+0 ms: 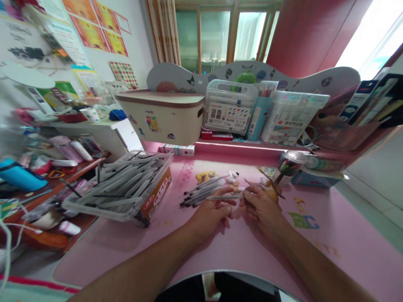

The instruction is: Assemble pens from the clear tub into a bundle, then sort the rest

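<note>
Over the pink desk (189, 256), a slim translucent pen (225, 197) lies level between my two hands. My left hand (214, 214) is curled around its barrel, with thumb and fingers bent. At the pen's right end, my right hand (262, 205) pinches with closed fingertips; small details there are hidden. Just behind my left hand lies a loose pile of similar pens (198, 191) with dark tips and white ends. To the left, a clear plastic box (126, 214) is heaped with many grey-white pen barrels (126, 180).
A raised shelf at the back carries a cream storage bin (170, 117), a clear marker case (231, 109) and another marker box (291, 117). Back right on the desk stand a can with pens (291, 165) and a blue box (317, 178). Cluttered shelves (78, 172) flank the left.
</note>
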The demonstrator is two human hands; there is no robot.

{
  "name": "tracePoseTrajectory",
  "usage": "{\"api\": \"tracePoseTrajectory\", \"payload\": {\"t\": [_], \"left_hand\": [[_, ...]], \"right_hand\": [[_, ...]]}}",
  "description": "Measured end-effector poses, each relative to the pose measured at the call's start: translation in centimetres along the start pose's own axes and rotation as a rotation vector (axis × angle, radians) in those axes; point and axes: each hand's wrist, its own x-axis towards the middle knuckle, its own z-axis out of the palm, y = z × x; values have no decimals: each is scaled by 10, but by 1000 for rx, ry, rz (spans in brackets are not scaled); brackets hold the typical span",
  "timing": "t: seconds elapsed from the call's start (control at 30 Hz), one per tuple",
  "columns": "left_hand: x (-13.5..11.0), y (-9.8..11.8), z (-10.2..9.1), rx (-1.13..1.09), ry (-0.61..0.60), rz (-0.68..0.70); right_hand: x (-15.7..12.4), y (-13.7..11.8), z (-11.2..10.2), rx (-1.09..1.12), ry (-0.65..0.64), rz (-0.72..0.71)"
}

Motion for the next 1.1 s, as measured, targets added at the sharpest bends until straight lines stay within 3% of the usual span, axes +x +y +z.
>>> {"api": "tracePoseTrajectory", "payload": {"t": [0.2,0.33,0.6,0.73,0.97,1.1], "left_hand": [[6,-6,-2,-101,135,52],[7,-2,-4,-151,164,77],[5,3,-7,-187,214,3],[7,4,-7,-242,248,15],[5,2,-9,-234,168,60],[4,3,-9,-191,157,58]], "right_hand": [[-1,6,0,24,-60,71],[0,7,-2,62,-56,95],[-2,7,0,64,-79,69],[-2,6,-1,94,-139,147],[1,1,-8,233,-217,410],[0,1,-8,205,-245,409]]}}
